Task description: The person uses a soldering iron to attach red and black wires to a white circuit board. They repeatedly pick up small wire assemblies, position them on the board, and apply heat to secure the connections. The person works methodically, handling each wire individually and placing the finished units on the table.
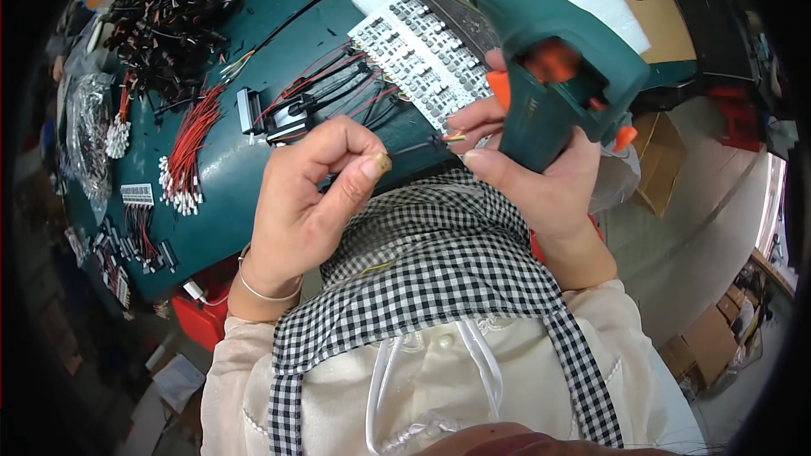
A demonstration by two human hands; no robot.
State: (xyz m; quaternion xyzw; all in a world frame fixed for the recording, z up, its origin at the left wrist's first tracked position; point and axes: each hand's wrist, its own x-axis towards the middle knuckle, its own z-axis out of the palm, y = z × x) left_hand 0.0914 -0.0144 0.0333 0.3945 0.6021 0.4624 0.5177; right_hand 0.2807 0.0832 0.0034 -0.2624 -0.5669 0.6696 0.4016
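My right hand (541, 177) grips the handle of a green glue gun (549, 59) with orange trigger parts, its nozzle pointing away up-left over the bench. My left hand (317, 194) pinches a thin black cable (418, 148) between thumb and forefinger. The cable's far end, with small coloured wire tips, lies against my right fingers just below the gun. Both hands hover above my checked apron (439, 262) at the near edge of the green bench (228, 203).
A sheet of small black-and-white parts (422, 55) lies ahead on the bench. Red wire bundles with white connectors (186, 160) lie left, a tangle of black cables (160, 25) far left. Black connector blocks with wires (287, 114) sit near my left hand. Cardboard boxes (659, 160) stand right.
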